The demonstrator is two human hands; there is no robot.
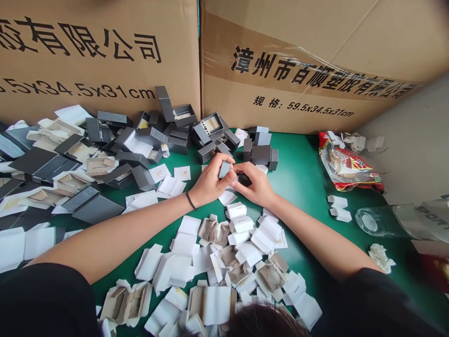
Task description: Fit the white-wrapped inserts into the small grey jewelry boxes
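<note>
Near the middle of the green table, my left hand (214, 178) is closed around a small grey box (224, 169), its thumb pressed against the near side. My right hand (256, 183) meets it from the right, fingers curled and thumb tip close to the left thumb. Its fingertips appear to grip the box's right edge, partly hidden by the left fingers. Just beyond the hands lie dark grey hinged boxes (261, 154), some closed and some open. Below them spreads a pile of folded white card inserts (240, 224), several showing brown undersides.
Two big cardboard cartons (122, 42) wall off the back. More dark boxes (38, 164) and inserts are heaped at left. On the right are a red snack bag (351, 164), a clear glass (389, 221) lying toward the edge, and crumpled tissue (381, 258).
</note>
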